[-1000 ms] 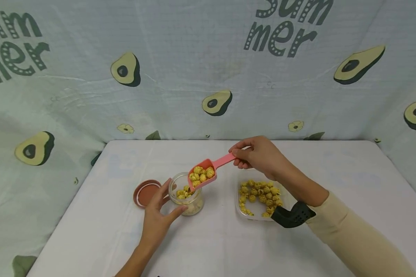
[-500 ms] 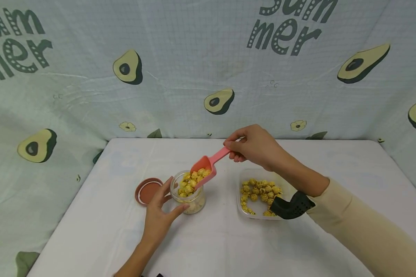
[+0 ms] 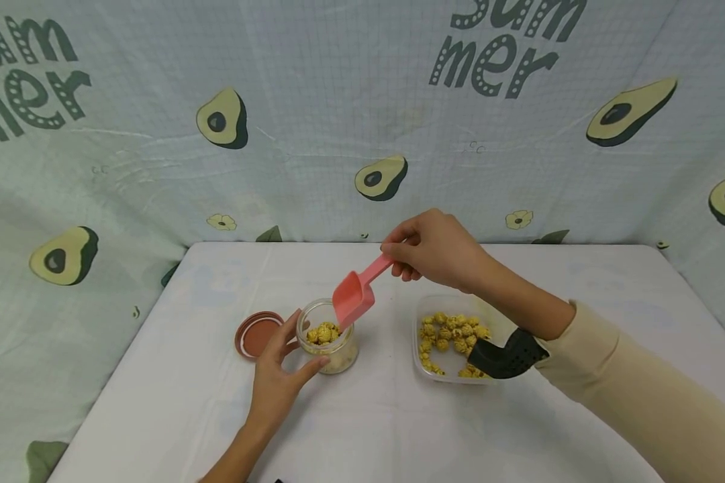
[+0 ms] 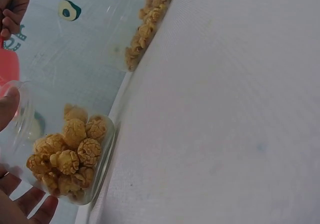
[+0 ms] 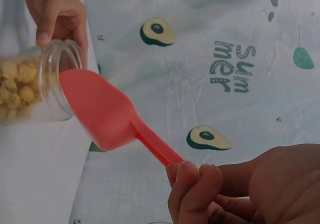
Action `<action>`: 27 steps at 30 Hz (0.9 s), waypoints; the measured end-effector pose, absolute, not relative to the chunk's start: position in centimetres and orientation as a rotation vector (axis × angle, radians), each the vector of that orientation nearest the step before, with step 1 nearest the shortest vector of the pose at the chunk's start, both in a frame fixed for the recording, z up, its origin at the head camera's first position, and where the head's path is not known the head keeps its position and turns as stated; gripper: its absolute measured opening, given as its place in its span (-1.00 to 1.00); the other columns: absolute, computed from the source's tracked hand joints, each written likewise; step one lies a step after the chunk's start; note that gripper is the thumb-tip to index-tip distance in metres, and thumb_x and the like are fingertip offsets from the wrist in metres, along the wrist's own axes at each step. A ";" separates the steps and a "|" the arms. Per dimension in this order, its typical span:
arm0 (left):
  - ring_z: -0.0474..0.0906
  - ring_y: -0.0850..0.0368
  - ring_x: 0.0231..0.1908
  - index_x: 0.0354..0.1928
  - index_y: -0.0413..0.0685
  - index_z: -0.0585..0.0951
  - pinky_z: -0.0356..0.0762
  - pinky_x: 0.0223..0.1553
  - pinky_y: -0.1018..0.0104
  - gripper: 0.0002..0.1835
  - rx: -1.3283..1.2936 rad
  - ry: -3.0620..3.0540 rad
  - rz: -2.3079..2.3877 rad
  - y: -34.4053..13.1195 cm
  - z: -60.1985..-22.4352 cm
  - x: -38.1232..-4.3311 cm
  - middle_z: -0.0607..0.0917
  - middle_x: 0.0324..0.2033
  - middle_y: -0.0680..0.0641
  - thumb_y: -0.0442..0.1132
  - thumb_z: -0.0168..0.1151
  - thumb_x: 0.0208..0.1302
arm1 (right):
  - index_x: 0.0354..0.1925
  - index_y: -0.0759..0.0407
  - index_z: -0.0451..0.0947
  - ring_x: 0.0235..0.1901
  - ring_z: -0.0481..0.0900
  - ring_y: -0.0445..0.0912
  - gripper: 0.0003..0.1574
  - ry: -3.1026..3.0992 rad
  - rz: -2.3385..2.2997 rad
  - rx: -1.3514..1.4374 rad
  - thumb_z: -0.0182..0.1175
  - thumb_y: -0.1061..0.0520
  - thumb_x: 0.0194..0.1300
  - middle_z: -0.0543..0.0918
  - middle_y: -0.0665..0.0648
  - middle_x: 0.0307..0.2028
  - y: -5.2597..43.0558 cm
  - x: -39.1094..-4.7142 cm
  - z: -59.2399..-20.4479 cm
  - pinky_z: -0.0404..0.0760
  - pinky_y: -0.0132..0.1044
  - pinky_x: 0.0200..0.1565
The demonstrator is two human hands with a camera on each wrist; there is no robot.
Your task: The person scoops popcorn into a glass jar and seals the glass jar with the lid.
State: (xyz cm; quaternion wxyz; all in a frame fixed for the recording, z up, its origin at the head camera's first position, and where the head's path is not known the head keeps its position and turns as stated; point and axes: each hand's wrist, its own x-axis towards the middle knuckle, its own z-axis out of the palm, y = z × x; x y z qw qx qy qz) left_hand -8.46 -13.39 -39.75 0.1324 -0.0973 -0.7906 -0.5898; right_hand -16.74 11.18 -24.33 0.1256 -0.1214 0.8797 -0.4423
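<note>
A clear jar (image 3: 341, 355) stands upright on the table, partly filled with yellow popcorn (image 4: 65, 156). My left hand (image 3: 276, 379) grips it from the left, thumb in front and fingers behind. A pink scoop (image 3: 353, 299) tilts downward at the jar's mouth, its bowl bare of popcorn. In the right wrist view the bowl's tip is at the glass rim (image 5: 59, 69). My right hand (image 3: 438, 251) pinches the end of the scoop's handle between thumb and fingers.
To the right sits a clear plastic container (image 3: 423, 372) with more popcorn (image 3: 459, 332), partly behind the black wrist mount (image 3: 506, 355). A brown lid (image 3: 257, 335) lies left of the jar. A printed cloth (image 3: 302, 121) hangs behind the table.
The scoop has gone from holding popcorn to bare as it tipped more steeply over the jar, its popcorn sliding in. My right hand has risen slightly leftward; my left has hardly moved.
</note>
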 end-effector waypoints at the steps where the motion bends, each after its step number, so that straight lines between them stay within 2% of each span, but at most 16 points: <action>1: 0.43 -0.21 0.11 0.29 -0.37 0.35 0.43 0.08 0.48 -0.17 -0.283 -2.294 -1.712 -13.3 -39.7 -8.4 0.52 0.14 -0.20 -0.51 0.49 -0.11 | -0.14 0.28 0.63 -0.51 0.62 -0.07 -0.79 2.567 -1.286 -0.354 0.18 0.16 0.36 0.66 0.13 -0.51 11.3 -16.7 -24.4 0.66 -0.33 -0.40; 9: 0.41 -0.18 0.12 0.30 -0.30 0.35 0.41 0.09 0.49 -0.17 -0.257 -2.302 -1.729 -13.2 -39.5 -8.2 0.51 0.15 -0.17 -0.50 0.48 -0.08 | -0.03 0.29 0.61 -0.46 0.67 -0.06 -0.71 2.550 -1.370 -0.324 0.20 0.15 0.35 0.70 0.12 -0.43 12.5 -16.1 -25.8 0.69 -0.29 -0.33; 18: 0.39 -0.24 0.11 0.29 -0.36 0.35 0.42 0.08 0.48 -0.17 -0.254 -2.266 -1.732 -13.1 -39.6 -8.1 0.45 0.17 -0.28 -0.56 0.46 -0.11 | -0.06 0.18 0.62 -0.42 0.67 -0.09 -0.75 2.622 -1.497 -0.299 0.18 0.09 0.37 0.70 0.07 -0.39 14.3 -14.5 -27.4 0.68 -0.27 -0.29; 24: 0.41 0.01 0.14 0.32 -0.16 0.37 0.42 0.11 0.43 -0.13 -0.317 -2.171 -1.681 -13.7 -41.3 -8.4 0.42 0.20 -0.14 -0.57 0.48 -0.14 | -0.04 0.13 0.63 -0.42 0.66 -0.12 -0.74 2.726 -1.526 -0.291 0.17 0.08 0.38 0.69 0.07 -0.36 16.0 -13.0 -27.5 0.66 -0.27 -0.27; 27: 0.43 0.07 0.13 0.31 -0.20 0.38 0.40 0.15 0.36 -0.14 -0.339 -2.107 -1.644 -13.3 -40.7 -7.9 0.42 0.19 -0.15 -0.61 0.46 -0.14 | -0.03 0.13 0.62 -0.43 0.66 -0.14 -0.75 2.782 -1.522 -0.290 0.17 0.09 0.38 0.70 0.06 -0.38 17.1 -12.2 -27.7 0.66 -0.29 -0.28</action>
